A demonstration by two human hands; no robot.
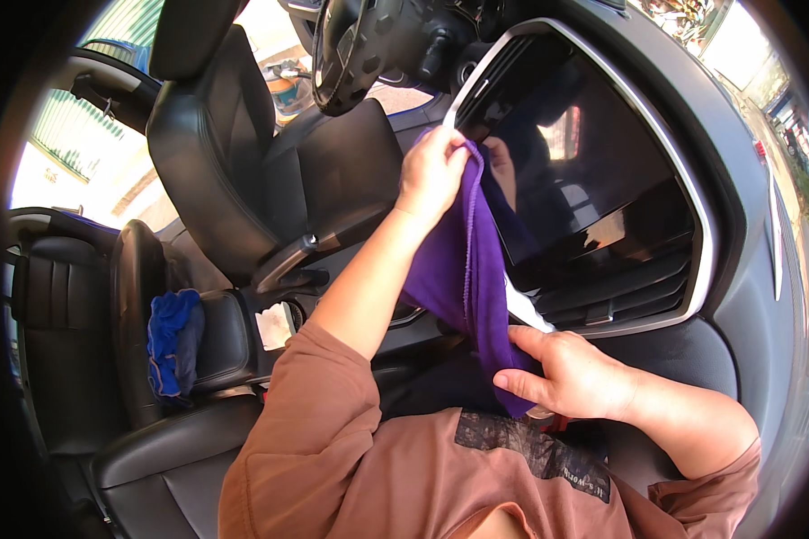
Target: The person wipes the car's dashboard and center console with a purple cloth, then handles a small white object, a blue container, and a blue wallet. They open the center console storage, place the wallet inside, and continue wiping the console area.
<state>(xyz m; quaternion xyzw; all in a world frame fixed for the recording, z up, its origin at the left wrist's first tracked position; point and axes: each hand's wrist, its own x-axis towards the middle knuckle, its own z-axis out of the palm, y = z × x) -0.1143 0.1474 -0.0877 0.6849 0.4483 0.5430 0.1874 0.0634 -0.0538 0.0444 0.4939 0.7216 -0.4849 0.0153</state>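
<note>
A purple cloth [468,256] with a stitched edge hangs stretched between my two hands. My left hand [433,168] pinches its upper corner, close to the silver trim of the dashboard screen panel. Lower down, my right hand [563,374] has its thumb and fingers around the cloth's other end, near my shirt front. Directly behind the cloth is the glossy dark touchscreen [580,162], which reflects my left hand. The cloth covers part of the centre console below the screen.
A steering wheel [344,60] and the driver's seat [222,155] are at upper left. A blue cloth [172,343] lies on the armrest [222,337]. The handbrake lever [286,263] sticks up beside a white paper item [274,327]. Air vents [613,296] border the screen.
</note>
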